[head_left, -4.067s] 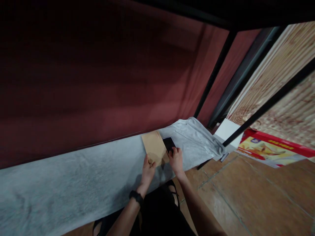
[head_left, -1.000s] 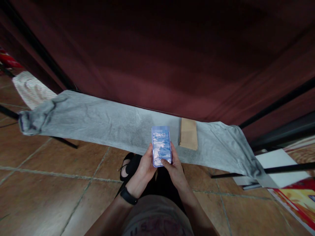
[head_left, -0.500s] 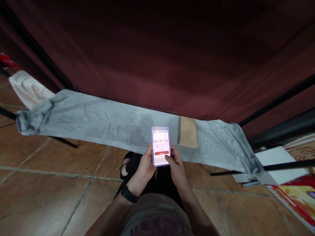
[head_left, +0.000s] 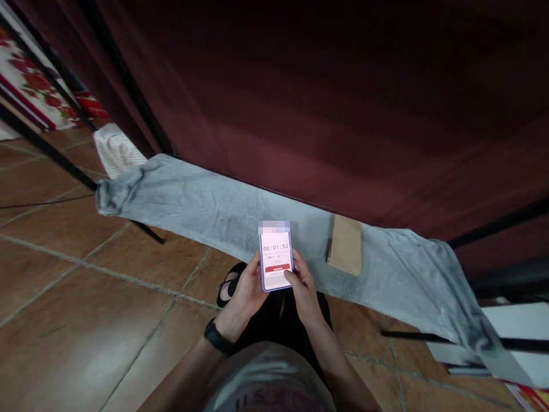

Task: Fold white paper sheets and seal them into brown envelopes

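Note:
A smartphone (head_left: pixel 277 260) with a lit screen is held upright between both hands in front of my body. Its display reads 00:01:52 above a red bar. My left hand (head_left: pixel 249 286) wraps the phone's left edge, and a black band circles that wrist. On the other side, my right hand (head_left: pixel 305 289) grips the right edge, its thumb over the lower right of the screen. To the right of the phone, a flat brown paper bag (head_left: pixel 345 245) lies on a grey cloth (head_left: pixel 214 197).
The cloth covers a narrow shelf with black metal bars (head_left: pixel 148 232). Behind it hangs a dark red curtain (head_left: pixel 300 143). Brown floor tiles (head_left: pixel 51 326) lie below. A striped cloth (head_left: pixel 118 150) hangs at left; a white board (head_left: pixel 521 329) lies at right.
The view has turned left, so the shelf and paper bag sit further right and a floral item shows at upper left. Both hands keep their grip on the phone.

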`<action>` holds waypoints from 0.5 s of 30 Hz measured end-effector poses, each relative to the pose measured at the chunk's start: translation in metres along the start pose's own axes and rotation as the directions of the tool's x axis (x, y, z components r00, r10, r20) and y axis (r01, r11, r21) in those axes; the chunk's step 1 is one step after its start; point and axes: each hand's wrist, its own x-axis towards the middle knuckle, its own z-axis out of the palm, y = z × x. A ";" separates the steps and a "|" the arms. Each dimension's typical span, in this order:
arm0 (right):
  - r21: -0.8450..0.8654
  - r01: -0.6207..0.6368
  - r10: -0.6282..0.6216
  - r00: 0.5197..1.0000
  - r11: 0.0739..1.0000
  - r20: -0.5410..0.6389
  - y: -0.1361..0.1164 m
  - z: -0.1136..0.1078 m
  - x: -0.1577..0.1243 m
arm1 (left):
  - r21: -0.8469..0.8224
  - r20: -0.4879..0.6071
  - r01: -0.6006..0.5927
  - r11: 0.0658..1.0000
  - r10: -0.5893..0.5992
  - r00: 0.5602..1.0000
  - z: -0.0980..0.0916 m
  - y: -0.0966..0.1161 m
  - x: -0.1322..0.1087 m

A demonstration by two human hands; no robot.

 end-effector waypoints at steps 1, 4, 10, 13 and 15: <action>-0.003 -0.015 0.015 0.999 1.000 0.033 0.001 0.007 0.002 | -0.004 0.006 -0.008 1.000 0.008 1.000 -0.003 0.007 -0.006; 0.001 -0.058 0.057 0.988 0.998 0.141 0.006 0.029 0.004 | -0.032 0.016 -0.042 0.999 0.042 0.999 -0.015 0.024 -0.025; -0.040 -0.160 0.164 0.930 0.986 0.329 0.022 0.071 -0.006 | -0.121 0.002 -0.177 0.977 0.178 0.984 -0.045 0.049 -0.071; -0.043 -0.172 0.173 0.887 0.984 0.428 0.030 0.094 -0.017 | -0.152 -0.021 -0.242 0.958 0.242 0.970 -0.058 0.059 -0.099; -0.039 -0.188 0.183 0.853 0.981 0.490 0.035 0.108 -0.026 | -0.156 -0.052 -0.292 0.944 0.287 0.956 -0.065 0.065 -0.119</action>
